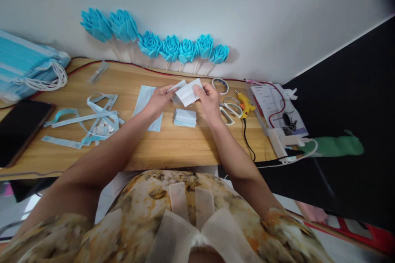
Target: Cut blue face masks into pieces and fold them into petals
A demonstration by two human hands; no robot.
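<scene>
Above the middle of the wooden table [148, 148], my left hand [160, 100] pinches a pale fabric piece [177, 86]. My right hand [208, 98] grips a white rectangular fabric piece [189, 93] by its right edge, thumb on top; it partly overlaps the left one. Just below them lies a small stack of pale blue fabric pieces [184, 118]. Partly under my left hand and forearm rests a long light-blue fabric sheet [144, 99]. White-handled scissors [230, 111] and a tape roll [220, 86] lie right of my right hand.
Several blue fabric flowers [170, 48] on sticks lean along the wall. Cut strips [98, 117], a phone [23, 129] and a pack of blue masks [27, 63] occupy the left. A yellow glue gun [246, 104] with a cord and a power strip [279, 141] are at right.
</scene>
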